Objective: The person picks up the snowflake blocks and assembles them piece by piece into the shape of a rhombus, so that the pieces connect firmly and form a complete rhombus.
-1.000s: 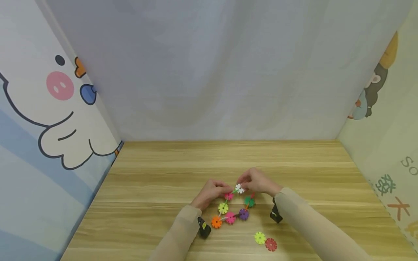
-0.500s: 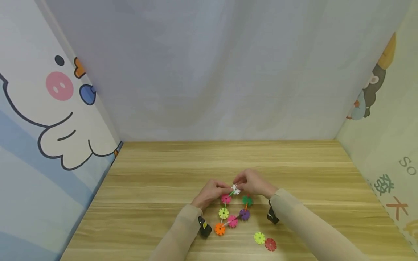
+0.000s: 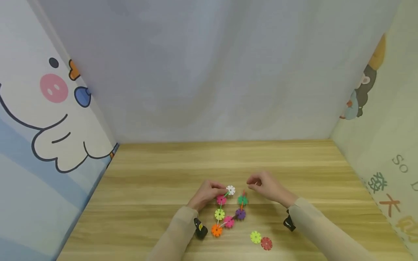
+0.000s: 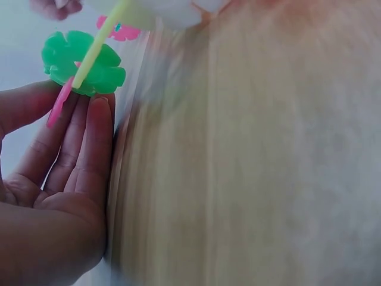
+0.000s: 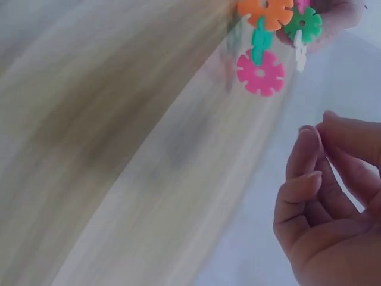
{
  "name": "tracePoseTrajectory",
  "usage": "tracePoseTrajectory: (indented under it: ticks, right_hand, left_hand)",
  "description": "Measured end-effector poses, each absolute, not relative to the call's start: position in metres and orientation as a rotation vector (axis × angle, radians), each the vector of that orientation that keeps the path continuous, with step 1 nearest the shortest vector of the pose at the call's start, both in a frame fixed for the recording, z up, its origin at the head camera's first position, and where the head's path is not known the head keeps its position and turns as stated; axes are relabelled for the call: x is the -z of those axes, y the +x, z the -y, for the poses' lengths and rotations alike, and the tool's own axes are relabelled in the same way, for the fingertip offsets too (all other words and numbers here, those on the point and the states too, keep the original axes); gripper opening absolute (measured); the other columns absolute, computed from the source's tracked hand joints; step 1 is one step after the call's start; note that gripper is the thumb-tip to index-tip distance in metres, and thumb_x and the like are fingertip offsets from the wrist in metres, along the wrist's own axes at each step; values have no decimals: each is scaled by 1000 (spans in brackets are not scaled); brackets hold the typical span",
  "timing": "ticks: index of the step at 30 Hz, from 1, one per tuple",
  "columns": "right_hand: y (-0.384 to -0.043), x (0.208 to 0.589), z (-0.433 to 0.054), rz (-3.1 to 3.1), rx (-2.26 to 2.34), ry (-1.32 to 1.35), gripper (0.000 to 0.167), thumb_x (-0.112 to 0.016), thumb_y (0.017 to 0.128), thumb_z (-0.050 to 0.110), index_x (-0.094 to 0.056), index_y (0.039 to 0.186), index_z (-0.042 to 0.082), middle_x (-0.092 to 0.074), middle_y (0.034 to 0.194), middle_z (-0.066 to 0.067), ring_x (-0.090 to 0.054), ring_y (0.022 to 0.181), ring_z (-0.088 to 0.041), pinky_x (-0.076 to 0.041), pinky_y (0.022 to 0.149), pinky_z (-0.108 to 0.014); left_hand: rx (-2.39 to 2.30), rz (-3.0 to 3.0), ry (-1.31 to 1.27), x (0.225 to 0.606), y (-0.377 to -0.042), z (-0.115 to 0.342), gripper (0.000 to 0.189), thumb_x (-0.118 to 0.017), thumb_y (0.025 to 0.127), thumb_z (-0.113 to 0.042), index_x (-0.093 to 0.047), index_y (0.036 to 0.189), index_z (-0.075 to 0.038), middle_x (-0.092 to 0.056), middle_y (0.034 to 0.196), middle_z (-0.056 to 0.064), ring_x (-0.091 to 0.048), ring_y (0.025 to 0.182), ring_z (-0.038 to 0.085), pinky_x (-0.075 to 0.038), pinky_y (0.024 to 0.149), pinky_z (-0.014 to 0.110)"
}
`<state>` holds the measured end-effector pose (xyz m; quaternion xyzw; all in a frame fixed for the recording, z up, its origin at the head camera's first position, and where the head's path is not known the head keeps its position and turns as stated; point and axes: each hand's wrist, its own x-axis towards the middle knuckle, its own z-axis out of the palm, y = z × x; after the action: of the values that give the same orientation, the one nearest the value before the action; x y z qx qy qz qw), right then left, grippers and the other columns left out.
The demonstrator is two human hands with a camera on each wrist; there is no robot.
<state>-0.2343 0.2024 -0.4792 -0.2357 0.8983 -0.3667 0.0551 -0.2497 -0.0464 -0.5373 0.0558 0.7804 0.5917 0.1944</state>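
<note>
Several slotted plastic discs are joined in a curved chain with a gap at its far side. My left hand (image 3: 205, 194) pinches the green disc (image 4: 83, 62) between thumb and fingers. In the head view that disc appears edge-on, between a pink disc (image 3: 221, 199) and the white disc (image 3: 230, 190) at one chain end. Across the gap, a red disc (image 3: 244, 193) stands edge-on in the dark green disc (image 3: 242, 200). My right hand (image 3: 269, 187) is to the right of this end, holding nothing, its fingers loosely curled with thumb and fingertips close together.
Closer to the person on the wooden table (image 3: 147, 217) lie a loose yellow-green disc (image 3: 255, 237) and a loose red disc (image 3: 266, 243). A pale curtain (image 3: 222, 72) hangs behind the table, with printed cloth on both sides.
My right hand has let go of the white disc and moved away to the right. The left hand keeps its pinch on the chain, whose near part has swung slightly toward the person.
</note>
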Motion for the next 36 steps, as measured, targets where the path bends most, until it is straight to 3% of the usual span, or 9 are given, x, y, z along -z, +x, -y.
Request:
tracePoseTrajectory:
  ticks: [7,11,15,26,36]
  right_hand:
    - [-219,480,-210,-2693,982,-741,10,-69,88,9,-70,96,5,-66,85,4,-60,75,-10,-50,67,-28]
    - [-206,485,-208,-2652,907,-769,3,-71,85,8,-69,87,9,-65,82,5,-60,74,-10,-50,65,-28]
    - [-191,495,-209,-2556,922,-795,11,-76,80,10,-65,79,13,-62,78,7,-58,71,-9,-49,64,-28]
    - [-163,505,-213,-2461,934,-721,28,-85,69,27,-65,82,13,-57,76,6,-52,68,-10,-45,61,-28]
    - [-149,510,-212,-2548,878,-764,39,-88,57,38,-63,80,18,-51,87,7,-49,81,-11,-45,74,-31]
  left_hand:
    - [-1668,-2199,133,541,-250,46,17,-77,79,-20,-75,89,-6,-68,92,2,-58,89,19,-45,82,36]
    - [-1670,-2195,116,541,-251,45,17,-77,79,-20,-75,90,-7,-68,92,2,-58,90,18,-44,82,35]
    - [-1677,-2190,116,542,-251,45,18,-78,78,-19,-75,90,-6,-68,92,2,-57,89,18,-44,81,35]
    - [-1685,-2166,106,543,-250,46,15,-77,79,-19,-75,88,-7,-67,92,2,-58,89,18,-45,80,34]
    - [-1691,-2170,107,545,-250,45,15,-77,80,-19,-75,88,-7,-67,93,2,-58,89,18,-45,80,34]
